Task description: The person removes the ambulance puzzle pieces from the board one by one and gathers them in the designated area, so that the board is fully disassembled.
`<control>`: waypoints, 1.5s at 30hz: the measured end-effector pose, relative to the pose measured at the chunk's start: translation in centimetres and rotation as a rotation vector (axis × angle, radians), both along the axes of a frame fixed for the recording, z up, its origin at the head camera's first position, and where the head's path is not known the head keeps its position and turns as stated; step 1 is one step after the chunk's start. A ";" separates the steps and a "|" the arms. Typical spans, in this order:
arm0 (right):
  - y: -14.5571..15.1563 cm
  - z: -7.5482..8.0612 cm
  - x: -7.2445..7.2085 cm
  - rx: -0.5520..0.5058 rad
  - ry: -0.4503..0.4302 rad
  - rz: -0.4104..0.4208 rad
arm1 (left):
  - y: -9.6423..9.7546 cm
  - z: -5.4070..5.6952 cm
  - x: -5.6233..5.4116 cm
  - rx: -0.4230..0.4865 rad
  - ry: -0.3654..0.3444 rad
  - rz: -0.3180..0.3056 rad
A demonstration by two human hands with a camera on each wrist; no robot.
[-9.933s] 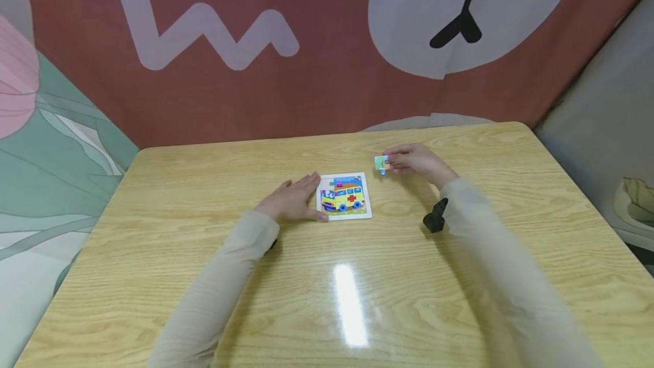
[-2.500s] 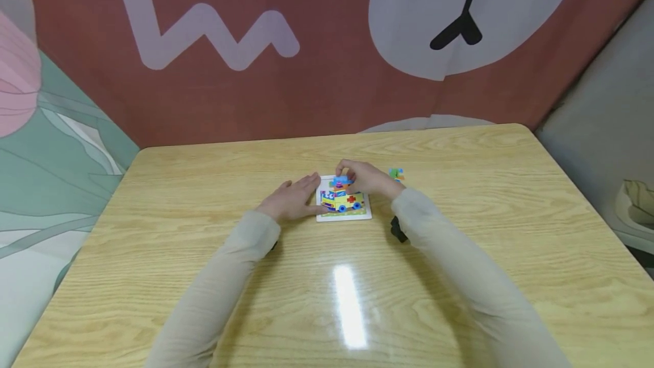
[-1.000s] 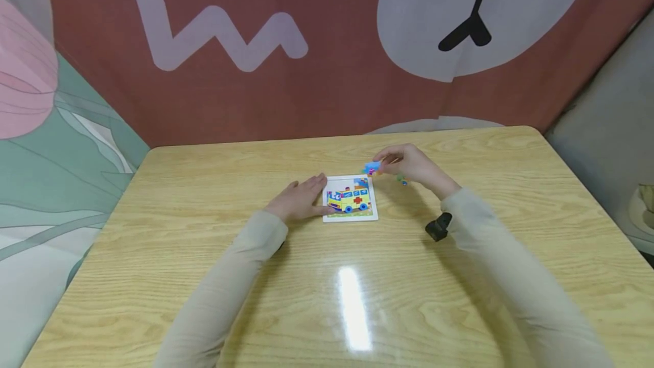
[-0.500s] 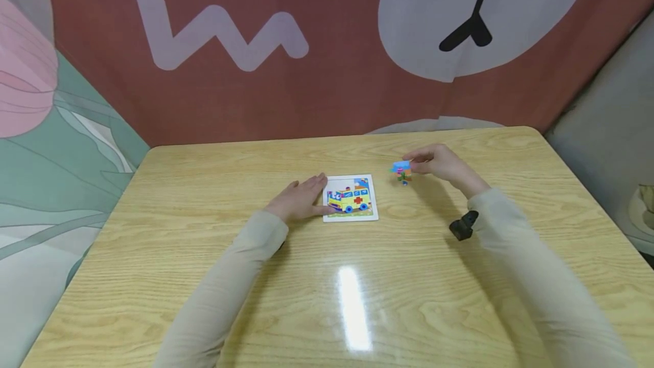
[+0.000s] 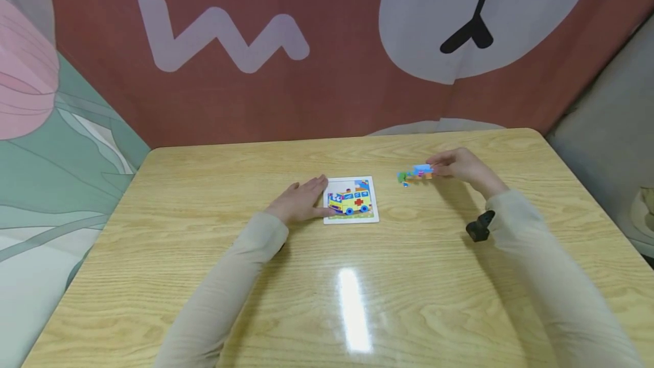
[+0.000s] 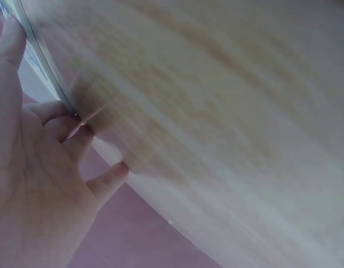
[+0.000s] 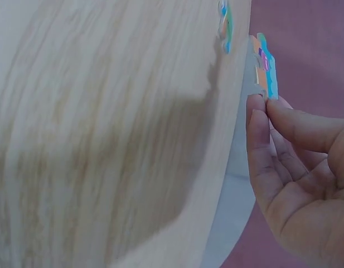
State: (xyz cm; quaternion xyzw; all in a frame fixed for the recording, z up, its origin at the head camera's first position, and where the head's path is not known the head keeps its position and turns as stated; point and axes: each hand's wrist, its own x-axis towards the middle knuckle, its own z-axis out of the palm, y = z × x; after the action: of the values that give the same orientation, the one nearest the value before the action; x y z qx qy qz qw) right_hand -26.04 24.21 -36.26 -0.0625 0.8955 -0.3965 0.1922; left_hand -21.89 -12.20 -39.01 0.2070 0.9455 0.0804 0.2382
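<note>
A white-framed jigsaw puzzle [image 5: 352,221] showing a yellow ambulance lies flat on the table, with a blank white area in its upper left. My left hand [image 5: 298,200] rests at the frame's left side, fingers straight and thumb across the lower left corner. In the left wrist view, its fingertips [image 6: 119,170] touch the tabletop and the frame's edge. To the right of the puzzle, my right hand [image 5: 467,169] pinches a blue, orange and pink puzzle piece [image 7: 265,70] between thumb and fingertips, held above the table. A green and blue puzzle piece [image 5: 402,177] lies just left of it.
The wood-grain table [image 5: 245,300] ends at the back against a reddish-brown wall cloth [image 5: 337,101] with a bear design. A black wrist camera [image 5: 480,227] hangs under the right sleeve. A strip of glare crosses the table's front middle.
My right hand has lifted the blue and orange puzzle piece off the puzzle and carried it right, past the green loose piece. Earlier it held a light green piece. My left hand has stayed.
</note>
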 end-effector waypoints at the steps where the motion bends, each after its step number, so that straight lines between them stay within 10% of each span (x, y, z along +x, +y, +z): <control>1: 0.2 -0.1 0.0 -0.003 -0.011 -0.006 | 0.0 0.0 0.0 0.000 -0.001 0.001; 45: 0.9 -1.9 -0.6 -0.072 -0.117 -0.030 | -0.1 -0.2 0.0 0.012 0.013 -0.003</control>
State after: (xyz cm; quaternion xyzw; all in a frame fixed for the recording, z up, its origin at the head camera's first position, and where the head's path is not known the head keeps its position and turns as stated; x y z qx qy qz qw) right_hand -26.66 25.15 -38.13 -0.0325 0.8687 -0.4343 0.2359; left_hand -21.89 -12.29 -39.19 0.2103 0.9463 0.0843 0.2308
